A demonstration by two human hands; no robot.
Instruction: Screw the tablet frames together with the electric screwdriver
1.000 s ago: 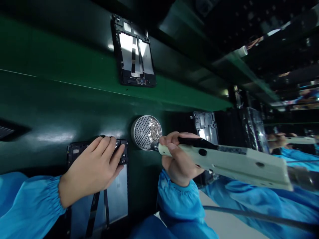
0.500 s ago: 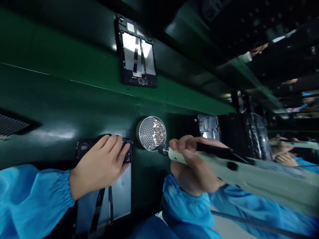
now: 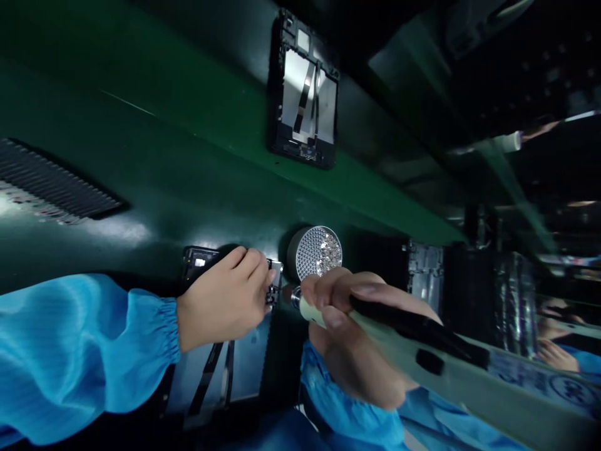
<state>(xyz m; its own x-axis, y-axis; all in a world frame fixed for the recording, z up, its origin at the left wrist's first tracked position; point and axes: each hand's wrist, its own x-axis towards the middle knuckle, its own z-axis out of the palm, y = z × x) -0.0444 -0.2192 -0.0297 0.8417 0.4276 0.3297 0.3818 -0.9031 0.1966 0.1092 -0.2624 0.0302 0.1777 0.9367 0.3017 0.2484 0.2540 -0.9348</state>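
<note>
My left hand, in a blue elastic-cuffed sleeve, lies over the top end of an opened tablet. Its fingers are bent together on the black frame there and hide what lies beneath them. Two dark ribbon cables run down the tablet's pale panel. My right hand is wrapped around a pale green electric screwdriver with a black lever. The driver's tip points left, close to the tablet's upper right corner, and is blurred. Just behind the tip stands a round metal screw dish, dimpled, with many small screws along its right side.
A second opened tablet lies farther back on the green bench. A ridged black strip sits at left. To the right are a dark frame part and a plastic-wrapped black stack. Another person's hand shows at far right.
The screwdriver tip has left the near rim of the screw dish and moved left toward the tablet. My left hand stays on the tablet's top end. The whole view has shifted.
</note>
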